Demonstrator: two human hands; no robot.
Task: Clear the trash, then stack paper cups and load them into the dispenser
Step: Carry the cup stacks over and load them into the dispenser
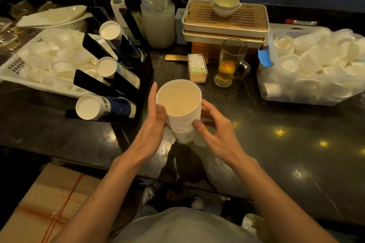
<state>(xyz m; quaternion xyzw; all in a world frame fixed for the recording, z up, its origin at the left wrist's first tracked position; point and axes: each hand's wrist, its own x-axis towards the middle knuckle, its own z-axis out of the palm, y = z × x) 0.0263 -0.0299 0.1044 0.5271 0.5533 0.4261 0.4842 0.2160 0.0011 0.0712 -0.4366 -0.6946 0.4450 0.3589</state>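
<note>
Cups, nested into one stack of paper cups (180, 110), sit between my two hands above the middle of the dark marble table (276, 154), a little in from its near edge. My left hand (154, 122) presses flat against the stack's left side, fingers stretched up past the rim. My right hand (215, 130) wraps the right side, thumb across the front of the ribbed rims and fingers curled behind, so both grips are closed on the stack. The top cup's mouth tilts toward me and shows an empty pale inside; the stack's base hangs just above the tabletop.

Toward the left edge stands the black cup dispenser (126, 85), its slanted slots holding three rows of cups with their open mouths facing me. Just beyond it, at the left edge, a white plastic basket (29, 61) is heaped with loose white cups. At the right edge a clear plastic bin (316, 69) holds another heap of white cups, with a blue clip on its near-left corner. Beyond my hands stand a glass mug of tea (231, 63) and, just left of it, a small toothpick box (197, 68). Toward the far edge sit two stacked tea trays (225, 19) with small bowls on top.
</note>
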